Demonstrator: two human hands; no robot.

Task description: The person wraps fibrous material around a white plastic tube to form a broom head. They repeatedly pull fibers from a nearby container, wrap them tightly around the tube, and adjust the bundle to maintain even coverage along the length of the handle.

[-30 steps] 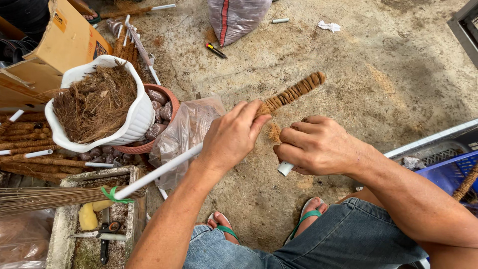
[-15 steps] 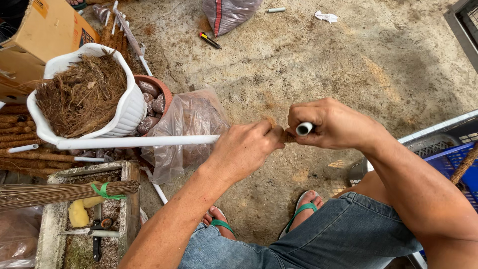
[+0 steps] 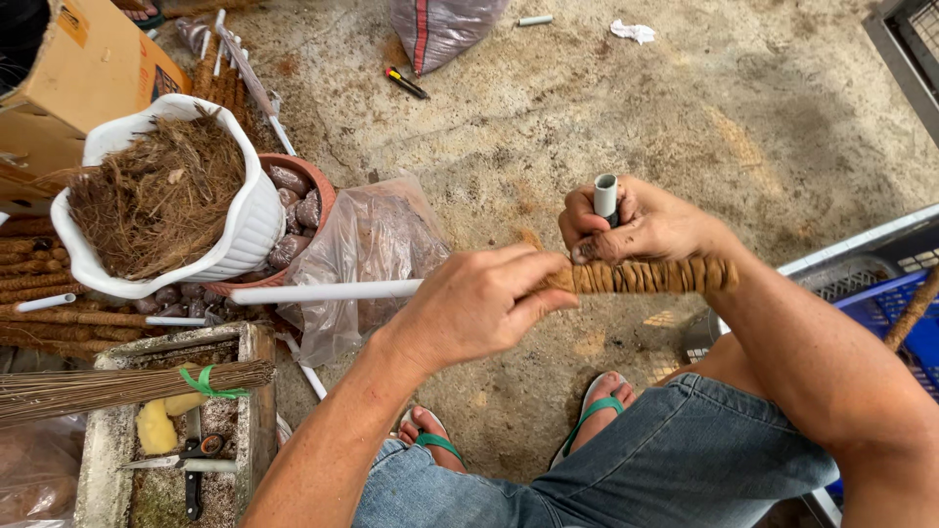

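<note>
My left hand (image 3: 476,305) is closed around a long white pipe (image 3: 333,290) that lies level and points left. Just right of that hand the pipe is wrapped in brown coir rope (image 3: 650,276); the wrapped stretch runs across my right wrist. My right hand (image 3: 646,225) sits directly behind the wrapped part, fingers curled around a short grey tube end (image 3: 605,195) that sticks upward, with its fingertips touching the rope. How the grey tube relates to the white pipe is hidden by my fingers.
A white pot of brown fibre (image 3: 161,196) stands at left, leaning on a terracotta pot of stones (image 3: 293,200). A clear plastic bag (image 3: 367,254) lies below the pipe. A concrete block (image 3: 176,430) holds scissors, beside a stick bundle (image 3: 117,386). A blue crate (image 3: 880,313) is at right.
The rope-wrapped section has come into view, lying level between my hands. My right hand has turned so the grey tube end points up instead of toward me.
</note>
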